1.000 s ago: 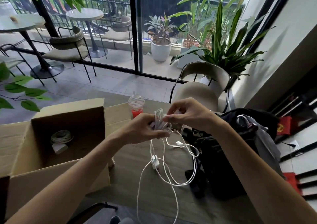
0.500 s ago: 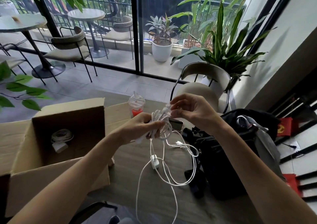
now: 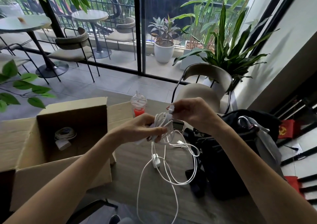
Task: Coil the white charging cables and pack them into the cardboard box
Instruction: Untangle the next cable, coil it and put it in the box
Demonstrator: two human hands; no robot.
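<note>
Head view, mid-coil.

- Left hand (image 3: 142, 129): fingers curled round a bundle of white cable loops (image 3: 162, 122), held above the worktop (image 3: 127, 172), just right of the cardboard box (image 3: 60, 170).
- Right hand (image 3: 193, 114): fingertips pinch a white plug end (image 3: 171, 110), just above the bundle.
- Change over the last second: my right hand was level with the bundle and pressed close to the left. It has since lifted the plug end up and away, so a short run of cable now stands between the two hands. The left hand's grip has barely shifted.
- Reading: I take this as the end of one cable being drawn out for a last wrap or tuck (which of the two I cannot tell).
- Not coiled yet: long loose cable loops (image 3: 171, 177) hang from the bundle and sprawl over the worktop, with a white adapter (image 3: 156, 161) lying among them. They look much as they did a second ago.
- Already packed: one coiled cable with its white adapter (image 3: 65, 134) lies at the bottom of the box, which stands open.
- A black bag (image 3: 228, 163) sits right of the loose loops and touches them, so a strand may snag there when it is pulled in.
</note>
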